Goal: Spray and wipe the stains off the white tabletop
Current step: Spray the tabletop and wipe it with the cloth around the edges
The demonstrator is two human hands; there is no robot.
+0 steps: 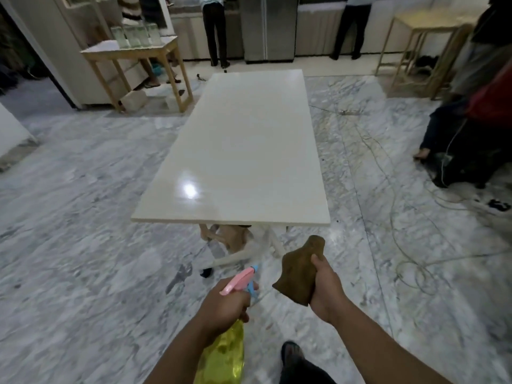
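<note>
The left hand (224, 300) has its fingers clamped on a yellow spray bottle (225, 353); the right hand (325, 289) grips a brown cloth (297, 273). The white tabletop (243, 151) lies beyond, seemingly stain-free.

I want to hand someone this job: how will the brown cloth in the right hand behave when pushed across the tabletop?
The brown cloth looks floppy: it bunches and droops around the right hand gripping it. It is probably light, held easily in one hand. On the glossy white tabletop it should slide readily, though it may crumple unless pressed flat.
</note>
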